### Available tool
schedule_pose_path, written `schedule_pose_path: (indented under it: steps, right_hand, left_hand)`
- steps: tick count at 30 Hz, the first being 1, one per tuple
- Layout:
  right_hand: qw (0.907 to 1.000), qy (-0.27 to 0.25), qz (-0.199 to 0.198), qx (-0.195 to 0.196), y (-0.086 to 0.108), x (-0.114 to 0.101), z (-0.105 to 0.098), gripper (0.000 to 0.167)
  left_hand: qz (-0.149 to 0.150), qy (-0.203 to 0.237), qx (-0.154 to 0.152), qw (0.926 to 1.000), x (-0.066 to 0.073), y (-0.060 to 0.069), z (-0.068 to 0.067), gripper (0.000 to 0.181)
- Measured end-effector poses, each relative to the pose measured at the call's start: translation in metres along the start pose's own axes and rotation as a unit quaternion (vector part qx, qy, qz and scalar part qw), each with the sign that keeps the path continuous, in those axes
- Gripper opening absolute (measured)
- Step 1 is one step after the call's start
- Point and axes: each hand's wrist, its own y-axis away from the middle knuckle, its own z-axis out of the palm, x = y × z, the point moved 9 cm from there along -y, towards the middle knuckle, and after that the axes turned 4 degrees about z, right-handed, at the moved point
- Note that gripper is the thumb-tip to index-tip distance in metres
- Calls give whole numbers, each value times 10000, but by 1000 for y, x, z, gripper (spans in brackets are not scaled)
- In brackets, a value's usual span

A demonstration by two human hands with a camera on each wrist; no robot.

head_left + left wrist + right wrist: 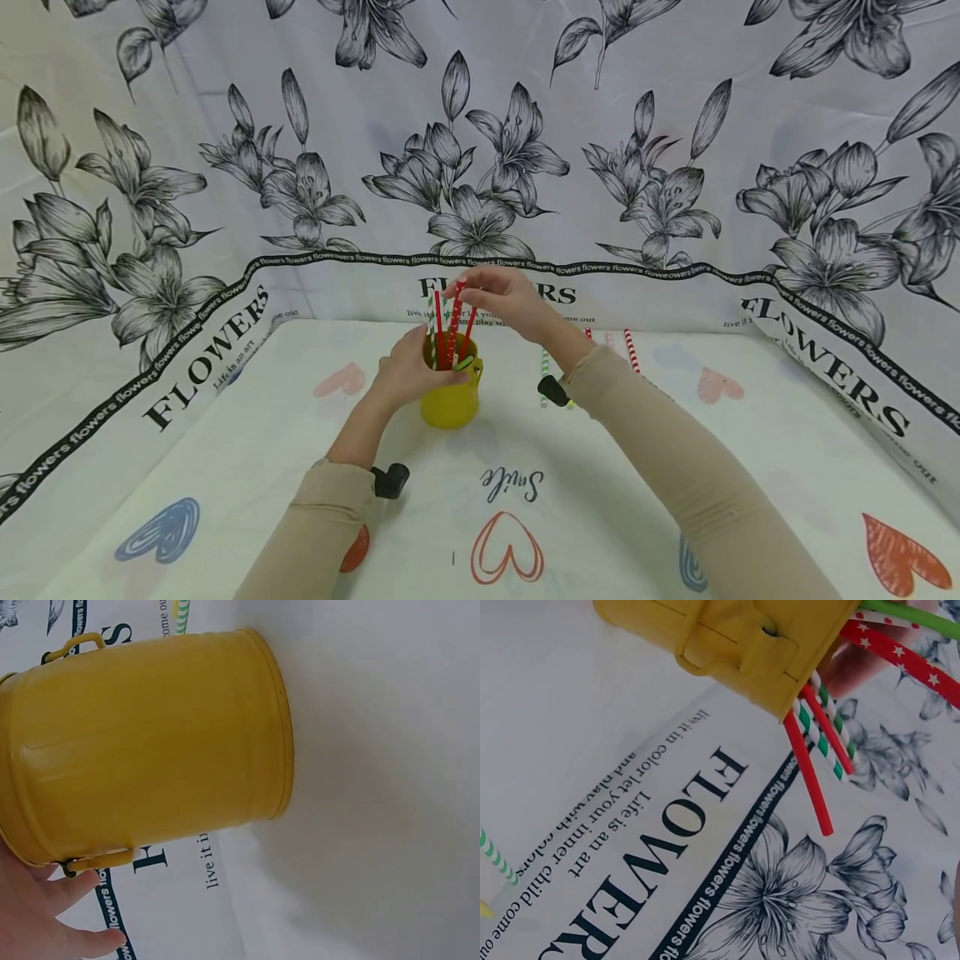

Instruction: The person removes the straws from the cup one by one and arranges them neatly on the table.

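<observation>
A yellow metal bucket (450,410) with side handles stands upright on the table and holds several straws. My left hand (407,368) grips it near the rim, thumb across the near side; in the left wrist view some of its fingers (71,896) spread beside a handle. Above the rim, my right hand (512,303) pinches the top of a red straw with white stars (911,658), whose lower end is in the bucket. Around it lean plain red straws (808,776), green-and-white striped straws (821,742) and a green straw (922,619).
Behind my right forearm more straws lie on the table: a green-striped straw (545,367), a red-striped straw (632,350) and a pale pink one (611,340). A white cloth (510,475) with hearts covers the table. A flower-printed curtain (360,292) rises at the back.
</observation>
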Motion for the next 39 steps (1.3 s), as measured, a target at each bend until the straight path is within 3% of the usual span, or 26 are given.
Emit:
schedule_pose_path:
  steps: [5,12,16,20,25,28,32,39]
  right_hand:
    - [9976,5,-529,441,7,-14,-20,15]
    - [9878,-608,-625,1288,17,-17,-48,17]
    - [9810,-853,-556,1653,24,-15,-63,24]
    - [9741,-767,-515,2064,35,-18,-78,22]
    - [9588,-891,-818,2571,51,-26,-99,21]
    - [9547,-711,-943,2731,61,-31,-109,25]
    - [9580,-450,-651,2758,72,-29,-120,31]
    - [9714,-32,292,2356,97,-13,-137,51]
  left_hand:
    - [-102,81,-188,9997,0,-2,3,85]
    - [-588,-8,-468,9972,-9,2,8,103]
    - [-577,-112,-454,9972,-9,2,9,105]
    - [-539,-174,-410,9976,-8,2,9,104]
    - [-487,-197,-375,9979,-7,0,9,104]
    - [-471,-183,-351,9981,-7,0,9,104]
    - [-479,-163,-321,9982,-8,0,9,105]
    - [-511,-140,-316,9981,-8,1,11,107]
